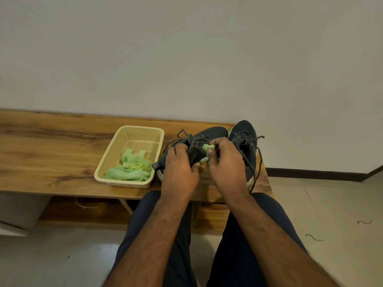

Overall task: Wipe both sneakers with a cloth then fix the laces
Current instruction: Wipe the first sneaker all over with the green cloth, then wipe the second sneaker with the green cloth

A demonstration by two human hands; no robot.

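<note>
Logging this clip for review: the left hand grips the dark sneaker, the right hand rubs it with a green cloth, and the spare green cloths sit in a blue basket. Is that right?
Not quite: the basket is cream-coloured, not blue, as the head view shows. The rest holds: the left hand grips the dark sneaker, the right hand holds a green cloth against it, and the spare green cloths lie in the basket.

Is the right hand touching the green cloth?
Touching. The head view shows the right hand pinching the green cloth between thumb and fingers, pressed against the sneaker that the left hand grips.
</note>
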